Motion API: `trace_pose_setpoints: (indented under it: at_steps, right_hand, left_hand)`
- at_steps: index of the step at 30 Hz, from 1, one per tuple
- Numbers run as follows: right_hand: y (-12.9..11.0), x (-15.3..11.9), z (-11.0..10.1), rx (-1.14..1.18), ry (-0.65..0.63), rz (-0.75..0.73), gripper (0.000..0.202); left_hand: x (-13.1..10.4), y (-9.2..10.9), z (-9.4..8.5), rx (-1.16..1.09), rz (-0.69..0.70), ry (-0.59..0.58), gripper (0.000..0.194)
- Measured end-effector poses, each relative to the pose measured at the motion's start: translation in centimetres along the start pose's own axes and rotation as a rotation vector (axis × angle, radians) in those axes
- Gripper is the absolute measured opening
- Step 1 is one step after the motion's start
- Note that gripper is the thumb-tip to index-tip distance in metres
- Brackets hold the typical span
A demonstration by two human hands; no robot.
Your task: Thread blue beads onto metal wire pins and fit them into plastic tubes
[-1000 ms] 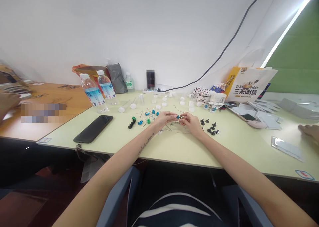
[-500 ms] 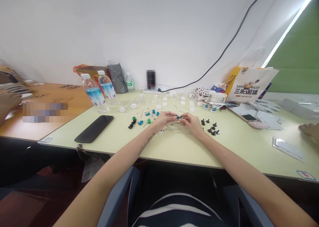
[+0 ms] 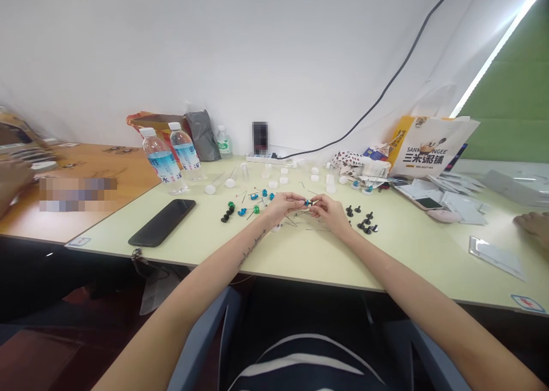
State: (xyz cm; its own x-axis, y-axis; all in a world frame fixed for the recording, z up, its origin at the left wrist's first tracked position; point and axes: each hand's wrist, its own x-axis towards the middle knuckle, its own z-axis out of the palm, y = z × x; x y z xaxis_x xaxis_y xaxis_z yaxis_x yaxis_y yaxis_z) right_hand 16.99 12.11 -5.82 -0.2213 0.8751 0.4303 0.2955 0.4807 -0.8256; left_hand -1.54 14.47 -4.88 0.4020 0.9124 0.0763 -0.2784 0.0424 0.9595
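My left hand [image 3: 283, 206] and my right hand [image 3: 327, 212] meet over the middle of the pale table [image 3: 291, 254]. A small blue piece [image 3: 307, 203] is pinched between the fingertips of both hands; its exact kind is too small to make out. Thin metal pins [image 3: 291, 222] lie beneath and around the fingers. To the left of my left hand are several blue pieces [image 3: 254, 196], green pieces [image 3: 231, 206] and black pieces [image 3: 225, 216]. Several black flat-headed pieces with stems [image 3: 368, 222] lie right of my right hand.
Clear tubes with white caps [image 3: 210, 189] lie behind the hands. A black phone [image 3: 162, 222] and two water bottles [image 3: 163, 162] are at left. At right are a paper bag [image 3: 429, 145], white cards [image 3: 461, 205] and another person's hand [image 3: 534, 224]. A cable [image 3: 377, 99] runs along the wall.
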Motion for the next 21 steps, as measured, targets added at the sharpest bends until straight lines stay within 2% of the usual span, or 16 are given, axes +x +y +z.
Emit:
trace_pose_setpoints:
  at_steps: [21]
  right_hand:
    - [-0.03,0.02,0.02,0.010,-0.008,0.006,0.020]
  left_hand:
    - [-0.11,0.18,0.11,0.002,-0.013,0.008,0.025]
